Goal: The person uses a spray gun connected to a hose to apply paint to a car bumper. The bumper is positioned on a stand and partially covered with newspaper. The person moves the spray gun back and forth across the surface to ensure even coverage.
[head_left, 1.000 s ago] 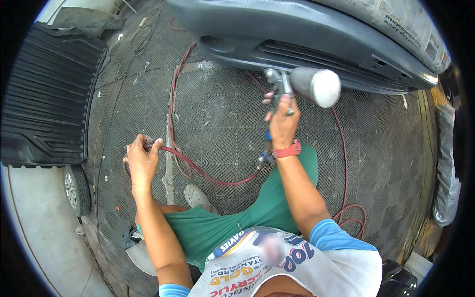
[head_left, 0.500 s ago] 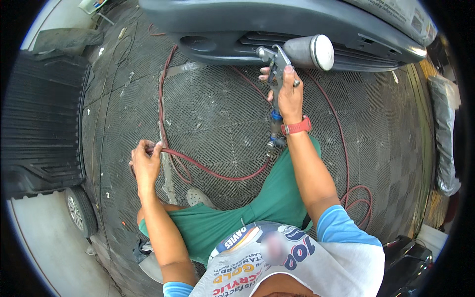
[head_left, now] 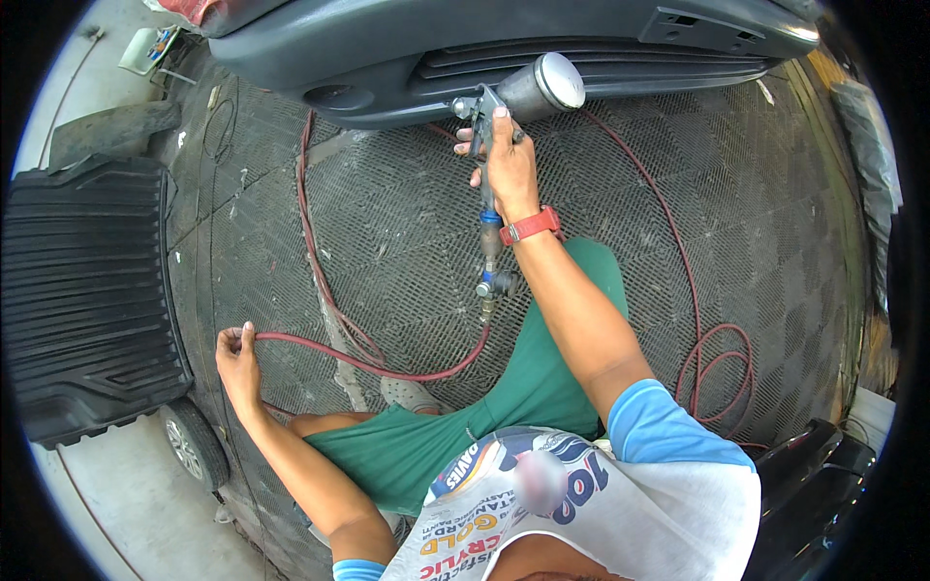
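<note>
My right hand (head_left: 511, 169) is wrapped round the handle of a spray gun (head_left: 487, 126), with a metal cup (head_left: 544, 87) tilted out to the right of it. The gun is close to the lower part of a dark grey car bumper (head_left: 387, 60); whether spray comes out cannot be made out. Below the handle hang a blue-ringed fitting and a small regulator (head_left: 494, 284). From there a red air hose (head_left: 426, 374) sags across to my left hand (head_left: 238, 356), which pinches it well out to the left, above my bent knee.
More red hose lies looped on the ribbed dark floor mat (head_left: 601, 242), to the left and at the right (head_left: 722, 363). A black ribbed truck-bed liner (head_left: 92, 300) and a wheel (head_left: 194, 443) are at the left. Something wrapped in grey plastic (head_left: 862, 145) stands far right.
My view has shifted, so the bumper and gun appear further left and higher. My left hand has moved outward to the left with the hose. Both hands keep their grip.
</note>
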`<state>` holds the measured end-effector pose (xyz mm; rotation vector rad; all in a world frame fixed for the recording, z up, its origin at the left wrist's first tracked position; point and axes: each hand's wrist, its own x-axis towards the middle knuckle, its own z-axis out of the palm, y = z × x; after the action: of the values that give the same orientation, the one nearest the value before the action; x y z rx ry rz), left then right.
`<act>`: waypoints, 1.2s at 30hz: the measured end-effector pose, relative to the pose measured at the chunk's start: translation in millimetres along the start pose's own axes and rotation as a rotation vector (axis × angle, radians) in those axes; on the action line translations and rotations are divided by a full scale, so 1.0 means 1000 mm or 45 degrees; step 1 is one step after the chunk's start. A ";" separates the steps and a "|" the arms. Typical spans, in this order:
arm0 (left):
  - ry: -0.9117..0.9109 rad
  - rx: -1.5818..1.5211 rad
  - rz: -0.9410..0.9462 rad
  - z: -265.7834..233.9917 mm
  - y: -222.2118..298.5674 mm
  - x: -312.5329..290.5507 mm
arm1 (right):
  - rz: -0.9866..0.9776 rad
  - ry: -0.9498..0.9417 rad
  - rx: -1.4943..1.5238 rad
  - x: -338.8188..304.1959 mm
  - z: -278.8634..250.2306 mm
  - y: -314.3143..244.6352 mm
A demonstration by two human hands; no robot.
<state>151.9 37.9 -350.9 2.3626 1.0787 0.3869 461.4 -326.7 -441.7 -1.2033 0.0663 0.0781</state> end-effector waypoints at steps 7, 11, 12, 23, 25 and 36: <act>0.006 0.025 -0.009 0.005 -0.016 -0.001 | -0.085 0.013 -0.040 -0.018 0.010 -0.012; 0.042 0.011 0.032 0.015 -0.021 0.005 | -0.332 0.089 -0.091 -0.040 0.016 -0.021; 0.058 0.030 0.037 0.018 -0.023 0.008 | -0.385 0.125 -0.129 -0.044 0.017 -0.022; -0.073 0.305 -0.083 0.051 -0.011 0.050 | -0.236 -0.082 -0.299 -0.090 0.082 0.035; -0.093 0.268 -0.058 0.059 -0.023 0.064 | -0.211 -0.115 -0.280 -0.096 0.094 0.035; -0.130 0.003 -0.068 0.089 -0.058 0.148 | -0.649 0.422 -0.473 -0.096 0.099 -0.001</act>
<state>251.6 154.0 -450.9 2.3234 1.0924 0.2432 367.1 -236.8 -396.0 -1.5621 0.0339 -0.5788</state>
